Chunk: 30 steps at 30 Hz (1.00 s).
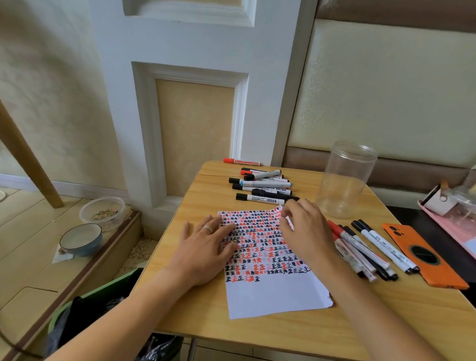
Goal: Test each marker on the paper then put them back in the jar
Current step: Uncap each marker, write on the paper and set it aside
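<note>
Seemingly between markers, the right hand is hovering with fingers loosely curled and holding nothing, just short of the far marker pile lying crosswise beyond the paper, while the left hand is pressing flat, fingers spread, on the sheet, the jar standing empty to the right.

Soft, even daylight fills the scene, bright without harsh glare. The hands cast only faint shadows onto the paper. Wide-angle distortion bends the wall lines toward the edges, and the corners look smeared and soft.
</note>
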Tool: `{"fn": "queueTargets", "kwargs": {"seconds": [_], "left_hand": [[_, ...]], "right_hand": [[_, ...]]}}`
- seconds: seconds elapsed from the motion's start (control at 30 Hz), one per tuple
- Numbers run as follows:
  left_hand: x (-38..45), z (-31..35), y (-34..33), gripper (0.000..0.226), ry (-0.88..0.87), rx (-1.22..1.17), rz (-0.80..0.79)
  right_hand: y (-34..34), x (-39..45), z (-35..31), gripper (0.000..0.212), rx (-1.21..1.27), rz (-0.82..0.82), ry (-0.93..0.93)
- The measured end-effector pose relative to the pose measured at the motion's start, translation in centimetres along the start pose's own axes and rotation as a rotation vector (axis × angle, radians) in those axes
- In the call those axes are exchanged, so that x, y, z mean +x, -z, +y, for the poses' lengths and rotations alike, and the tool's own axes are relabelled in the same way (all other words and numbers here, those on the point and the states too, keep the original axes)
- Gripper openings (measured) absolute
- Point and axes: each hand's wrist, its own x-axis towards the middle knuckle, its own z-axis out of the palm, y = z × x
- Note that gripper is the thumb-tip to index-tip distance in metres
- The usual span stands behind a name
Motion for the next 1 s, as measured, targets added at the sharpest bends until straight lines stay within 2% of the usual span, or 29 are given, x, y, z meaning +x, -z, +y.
{"fn": "queueTargets", "kwargs": {"seconds": [0.2, 0.37, 0.73, 0.9, 1.0], "left_hand": [[-0.1, 0.0, 0.0, 0.059, -0.005, -0.009, 0.006], [0.0, -0.1, -0.1, 0.059, 0.002, -0.014, 0.030], [-0.1, -0.1, -0.3, 0.058, 0.006, -0.011, 0.053], [-0.1, -0.1, -0.1, 0.059, -0.004, -0.027, 0.058], [-0.5, 0.1, 0.0, 0.059, -0.015, -0.061, 0.126]], "right_hand": [[-4.3, 6.0, -0.8, 0.009, -0.052, -0.113, -0.016], [-6.8, 8.1, -1.0, 0.030, -0.162, -0.140, 0.107], [-7.8, 8.3, -0.7, 0.022, -0.200, -0.092, 0.120], [-4.7, 5.8, -3.0, 0.017, -0.128, 0.053, 0.232], [-2.1, 2.5, -4.5, 0.017, -0.045, 0.017, 0.284]]}}
